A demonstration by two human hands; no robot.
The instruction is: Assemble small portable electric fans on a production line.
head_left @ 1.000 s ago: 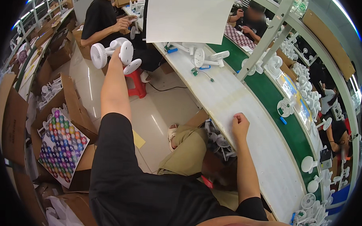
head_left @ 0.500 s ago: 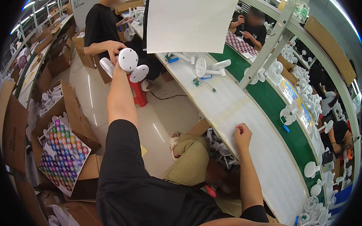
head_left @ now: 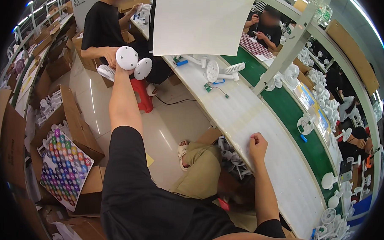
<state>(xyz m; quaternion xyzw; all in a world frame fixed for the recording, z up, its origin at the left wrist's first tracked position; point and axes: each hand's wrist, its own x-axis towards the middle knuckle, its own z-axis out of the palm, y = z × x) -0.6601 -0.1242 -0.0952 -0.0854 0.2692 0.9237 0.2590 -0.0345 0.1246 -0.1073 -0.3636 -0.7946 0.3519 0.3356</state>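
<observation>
My left arm reaches far out to the upper left, ending at a bunch of white small fans (head_left: 127, 58) with round bases facing me. Those bases cover most of my left hand (head_left: 123, 69), which appears closed around the fans; its fingers are hidden. A ribbed fan head (head_left: 105, 72) sticks out on the left of the bunch. A co-worker's hand (head_left: 110, 54) is right at the fans, touching or just behind them. My right hand (head_left: 258, 146) rests as a loose fist near the edge of the white workbench (head_left: 279, 165), with nothing visible in it.
Fan parts (head_left: 212, 71), a blue cylinder (head_left: 219, 81) and a wired green circuit board (head_left: 207, 87) lie on the bench. Beyond runs a green conveyor belt (head_left: 281, 116). Cartons (head_left: 79, 128) stand at left, a red stool (head_left: 143, 97) ahead. A white panel (head_left: 197, 25) hangs over the bench.
My left hand and the fans have shifted slightly left and up, together with the co-worker's hand. The co-worker's body has also moved left. My right fist stays in place.
</observation>
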